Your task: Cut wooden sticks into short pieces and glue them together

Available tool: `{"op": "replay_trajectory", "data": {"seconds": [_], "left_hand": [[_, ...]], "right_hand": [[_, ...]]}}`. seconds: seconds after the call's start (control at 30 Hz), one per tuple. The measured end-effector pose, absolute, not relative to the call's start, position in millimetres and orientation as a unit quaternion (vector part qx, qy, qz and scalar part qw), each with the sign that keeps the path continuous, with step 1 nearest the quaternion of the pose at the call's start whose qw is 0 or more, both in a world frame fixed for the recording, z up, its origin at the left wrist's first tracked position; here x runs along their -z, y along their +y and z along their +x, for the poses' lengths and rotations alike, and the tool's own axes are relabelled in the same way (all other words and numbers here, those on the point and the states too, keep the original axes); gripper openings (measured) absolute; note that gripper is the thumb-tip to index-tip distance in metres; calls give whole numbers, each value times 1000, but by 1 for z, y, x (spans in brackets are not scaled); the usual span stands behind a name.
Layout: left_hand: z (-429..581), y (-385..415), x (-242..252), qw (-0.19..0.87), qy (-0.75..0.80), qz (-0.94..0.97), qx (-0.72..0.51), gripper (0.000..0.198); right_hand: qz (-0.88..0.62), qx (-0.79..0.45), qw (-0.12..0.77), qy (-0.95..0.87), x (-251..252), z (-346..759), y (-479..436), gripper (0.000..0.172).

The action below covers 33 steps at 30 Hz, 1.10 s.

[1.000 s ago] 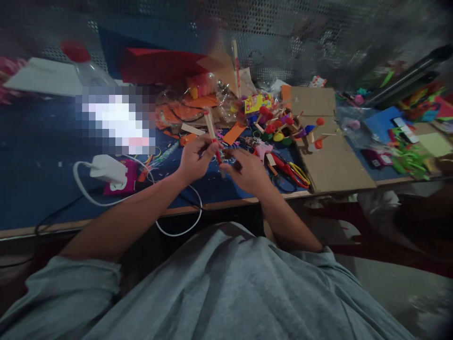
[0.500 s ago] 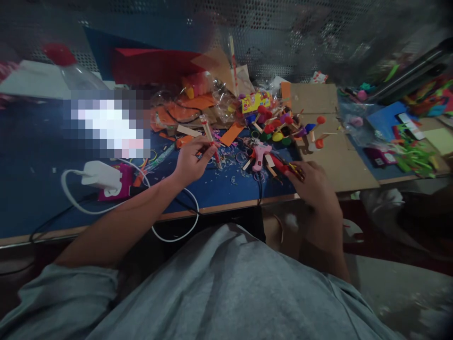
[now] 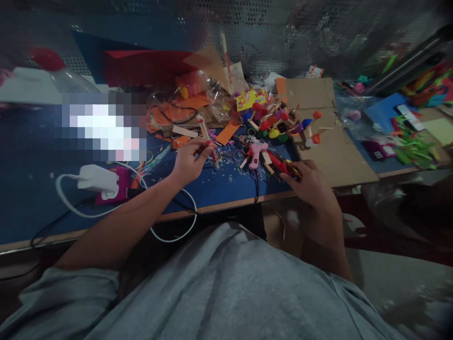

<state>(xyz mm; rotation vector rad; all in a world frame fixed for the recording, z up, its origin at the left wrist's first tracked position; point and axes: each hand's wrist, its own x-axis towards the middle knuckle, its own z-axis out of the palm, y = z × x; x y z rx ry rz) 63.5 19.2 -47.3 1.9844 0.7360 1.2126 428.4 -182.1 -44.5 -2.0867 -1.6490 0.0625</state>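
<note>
Head view, left hand point(image 3: 191, 163) clamped on red-banded stick point(image 3: 204, 129); right hand point(image 3: 311, 183) at red tool point(image 3: 278, 163), grip unclear

A single head-worn view looks forward and down over the tabletop point(image 3: 28, 189). It sits close, spanning the wearer's shirt point(image 3: 226, 288) before the tabletop and mesh point(image 3: 269, 52) behind.

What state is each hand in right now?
Left hand: closed, holding a red-and-pale stick.
Right hand: at the red-and-yellow handles; grip cannot be told.
</note>
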Motion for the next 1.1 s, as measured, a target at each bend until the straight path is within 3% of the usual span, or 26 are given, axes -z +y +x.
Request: {"op": "replay_trajectory", "data": {"seconds": [0.43, 0.57, 0.7, 0.77, 0.87, 1.1], "left_hand": [[70, 15, 58, 339, 241, 825, -382, 52], [73, 6, 58, 323, 190, 868, -326, 36], [70, 1, 53, 299, 153, 896, -290, 25], [68, 1, 52, 290, 138, 905, -278, 24], [67, 1, 51, 278, 124, 913, -270, 26], [69, -4, 48, 255, 129, 923, -257, 28]], "right_hand": [[-760, 46, 237, -604, 26, 415, -183, 41], [-708, 75, 305, -632, 6, 390, -180, 38], [-588, -13, 388, -709, -10, 348, -174, 48], [-532, -39, 401, -745, -15, 328, -172, 46], [-479, -43, 441, -757, -18, 308, -172, 27], [-427, 5, 554, -714, -15, 296, -178, 40]]}}
